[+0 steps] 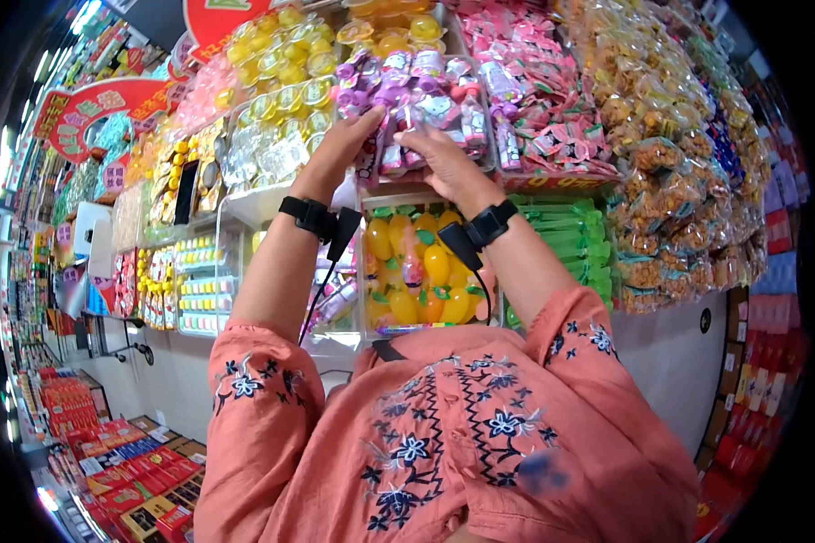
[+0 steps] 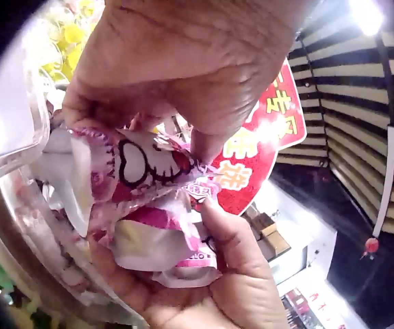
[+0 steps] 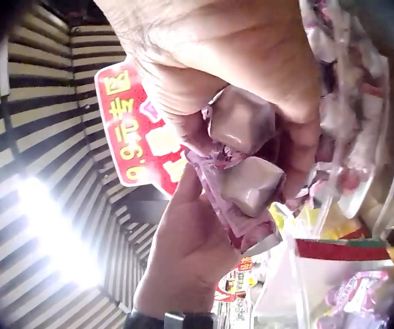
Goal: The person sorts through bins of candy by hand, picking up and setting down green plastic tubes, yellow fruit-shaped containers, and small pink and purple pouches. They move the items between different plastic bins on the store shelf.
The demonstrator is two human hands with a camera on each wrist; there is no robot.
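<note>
In the head view my left hand and right hand meet over a clear bin of purple and pink cat-face packets. Up close in the left wrist view, the left hand pinches a pink and white cat-face packet from above. Below it, the fingers of the right hand curl round more of these packets. From the right wrist view, the right hand grips packets with white bulging cups, with the left hand against their lower side.
Just below the hands is a bin of yellow mango-shaped packs, beside green packs. Yellow jelly cups lie to the left, pink packets to the right. Bagged brown snacks hang farther right. A red sign stands at left.
</note>
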